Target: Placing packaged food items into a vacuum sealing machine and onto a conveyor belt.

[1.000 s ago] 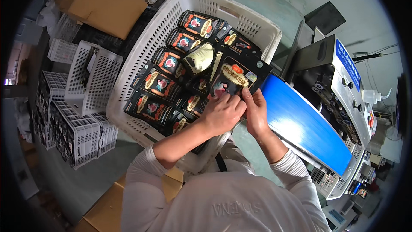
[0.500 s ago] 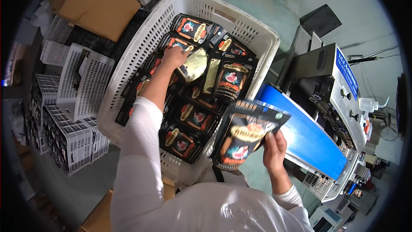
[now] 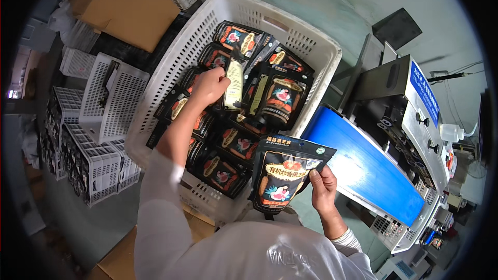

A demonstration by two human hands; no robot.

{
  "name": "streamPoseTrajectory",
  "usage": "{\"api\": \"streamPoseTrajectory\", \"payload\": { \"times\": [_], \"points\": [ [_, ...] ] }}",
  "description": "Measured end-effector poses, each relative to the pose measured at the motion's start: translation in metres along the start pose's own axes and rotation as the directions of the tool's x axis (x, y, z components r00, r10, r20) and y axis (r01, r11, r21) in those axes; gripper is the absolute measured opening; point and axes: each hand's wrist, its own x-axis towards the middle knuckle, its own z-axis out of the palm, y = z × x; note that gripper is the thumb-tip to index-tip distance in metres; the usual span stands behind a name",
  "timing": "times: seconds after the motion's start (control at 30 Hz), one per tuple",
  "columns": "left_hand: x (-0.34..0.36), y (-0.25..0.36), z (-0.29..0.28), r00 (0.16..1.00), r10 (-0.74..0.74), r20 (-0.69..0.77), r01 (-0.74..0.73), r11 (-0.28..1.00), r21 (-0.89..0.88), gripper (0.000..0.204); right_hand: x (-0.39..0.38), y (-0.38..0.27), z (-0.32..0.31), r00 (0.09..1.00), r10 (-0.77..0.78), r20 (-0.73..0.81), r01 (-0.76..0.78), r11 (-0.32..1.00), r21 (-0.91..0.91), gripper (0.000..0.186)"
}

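My right hand [image 3: 324, 189] grips the right edge of a black stand-up pouch [image 3: 281, 176], its printed front with a coloured picture turned up toward me. The pouch is held over the near right side of a large white plastic crate [image 3: 324, 54]. Inside the crate, my left hand [image 3: 210, 87] is closed on the edge of another pouch [image 3: 235, 85], which is tilted up and shows a cream-yellow back label. Several more black pouches [image 3: 237, 141] lie in overlapping layers around and below that hand.
Right of the crate, a blue conveyor belt [image 3: 363, 163] runs beside a metal machine [image 3: 386, 85]. On the left stand stacked white crates [image 3: 98, 168] filled with pouches and an empty-looking tilted crate [image 3: 122, 101]. A cardboard box [image 3: 127, 10] sits at the far left.
My left hand has lifted and turned the pouch with the cream label more upright. My right hand has shifted its pouch slightly down and left, its front now facing me more squarely.
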Motion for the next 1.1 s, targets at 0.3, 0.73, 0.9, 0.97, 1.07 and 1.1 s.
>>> {"api": "streamPoseTrajectory", "payload": {
  "times": [0.3,0.73,0.9,0.97,1.07,1.1],
  "points": [
    [-0.032,0.012,0.013,0.964,-0.158,-0.212,0.074,0.93,-0.361,0.026,-0.002,0.01,-0.006,0.995,-0.016,0.094,0.024,0.995,-0.095,0.019],
    [-0.033,-0.062,0.016,0.88,0.066,-0.471,0.134,0.916,0.378,0.03,-0.014,0.019,-0.006,0.996,-0.005,0.087,0.021,0.984,-0.178,0.01],
    [-0.046,-0.073,0.029,0.956,-0.141,-0.256,0.249,0.853,0.458,0.029,-0.01,0.012,0.004,0.996,0.021,0.086,-0.003,0.979,-0.206,0.008],
    [-0.049,-0.084,0.037,0.953,-0.111,-0.281,0.234,0.859,0.456,0.028,-0.009,0.011,0.006,0.995,0.01,0.102,0.013,0.975,-0.221,0.008],
    [-0.049,-0.077,0.032,0.963,-0.145,-0.229,0.235,0.867,0.439,0.031,-0.003,0.009,0.011,0.995,0.032,0.093,-0.01,0.974,-0.228,0.008],
    [-0.048,-0.073,0.029,0.952,-0.116,-0.283,0.218,0.906,0.363,0.032,-0.001,0.01,0.009,0.996,0.004,0.094,0.019,0.972,-0.235,0.009]
  ]
}}
